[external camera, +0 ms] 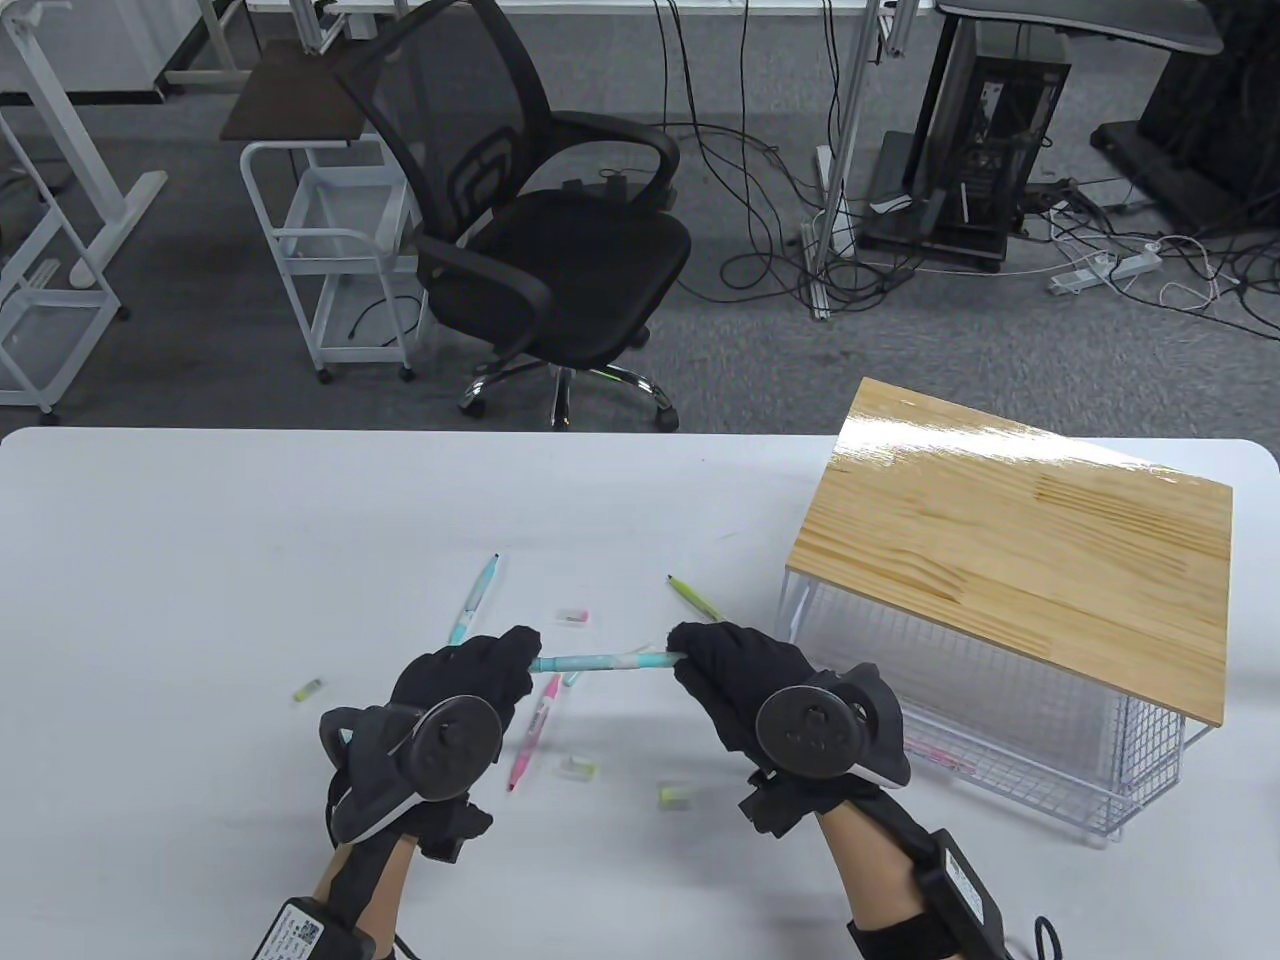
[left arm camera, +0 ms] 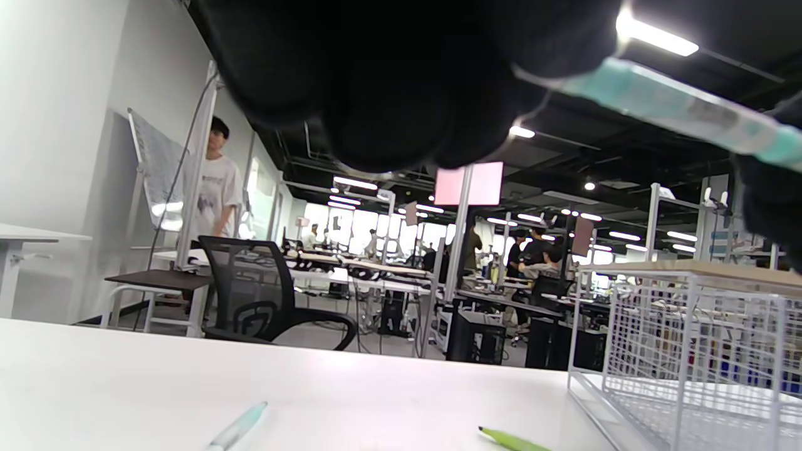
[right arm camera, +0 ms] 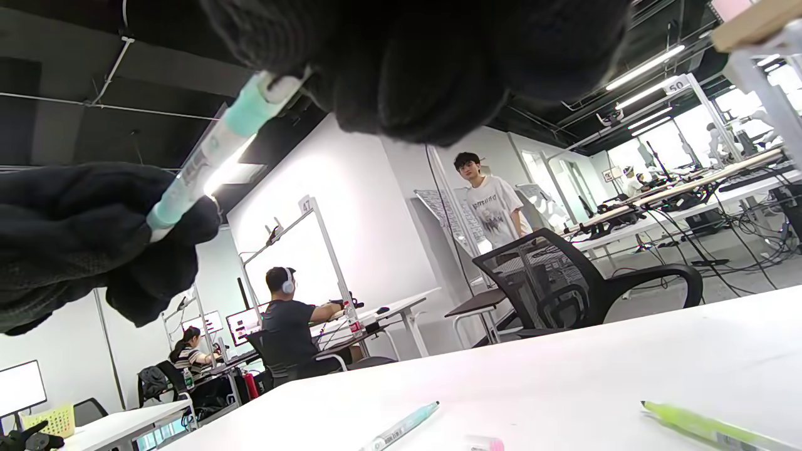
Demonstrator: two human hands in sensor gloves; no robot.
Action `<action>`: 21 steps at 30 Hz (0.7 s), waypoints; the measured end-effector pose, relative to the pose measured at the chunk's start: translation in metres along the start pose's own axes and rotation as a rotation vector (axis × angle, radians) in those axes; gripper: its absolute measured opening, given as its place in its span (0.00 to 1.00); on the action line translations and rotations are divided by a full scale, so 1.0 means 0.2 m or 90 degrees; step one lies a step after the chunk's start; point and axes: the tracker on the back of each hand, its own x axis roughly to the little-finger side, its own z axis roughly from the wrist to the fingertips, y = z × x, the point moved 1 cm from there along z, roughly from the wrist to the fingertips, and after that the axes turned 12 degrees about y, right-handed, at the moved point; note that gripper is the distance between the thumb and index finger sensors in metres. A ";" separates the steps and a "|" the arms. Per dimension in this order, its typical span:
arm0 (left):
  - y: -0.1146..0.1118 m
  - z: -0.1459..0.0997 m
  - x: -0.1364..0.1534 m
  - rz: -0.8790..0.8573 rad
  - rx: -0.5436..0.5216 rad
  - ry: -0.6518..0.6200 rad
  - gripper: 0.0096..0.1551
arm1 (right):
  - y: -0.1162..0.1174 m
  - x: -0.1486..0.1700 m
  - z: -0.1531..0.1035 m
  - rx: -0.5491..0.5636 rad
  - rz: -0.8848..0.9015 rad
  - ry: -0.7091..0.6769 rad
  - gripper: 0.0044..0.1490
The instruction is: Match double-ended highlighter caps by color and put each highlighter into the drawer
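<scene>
The teal highlighter [external camera: 600, 661] hangs level above the worktop [external camera: 200, 560], pinched at each end, likely so a cap can be seated. The left hand [external camera: 470, 680] grips one end, the right hand [external camera: 735, 665] the other. Loose caps [external camera: 675, 796] lie below the grips; the drawer [external camera: 1000, 740] sits beyond the right grip.

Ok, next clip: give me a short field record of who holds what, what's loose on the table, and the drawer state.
held: teal highlighter, level above the table
left hand: grips its left end
right hand: grips its right end
loose pens: blue pen, green pen, pink pen
loose caps: several, e.g. yellow-green cap
drawer unit: wire, wood-topped, pink item inside
</scene>
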 end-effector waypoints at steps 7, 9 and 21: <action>0.01 -0.01 -0.02 0.002 -0.010 -0.018 0.26 | -0.02 -0.02 -0.02 0.018 -0.020 -0.026 0.27; 0.02 -0.02 -0.02 0.002 -0.019 -0.022 0.26 | -0.03 -0.03 -0.03 0.031 -0.012 -0.032 0.27; 0.04 -0.04 -0.05 0.015 -0.064 -0.030 0.26 | -0.05 -0.04 -0.04 0.042 -0.020 -0.045 0.26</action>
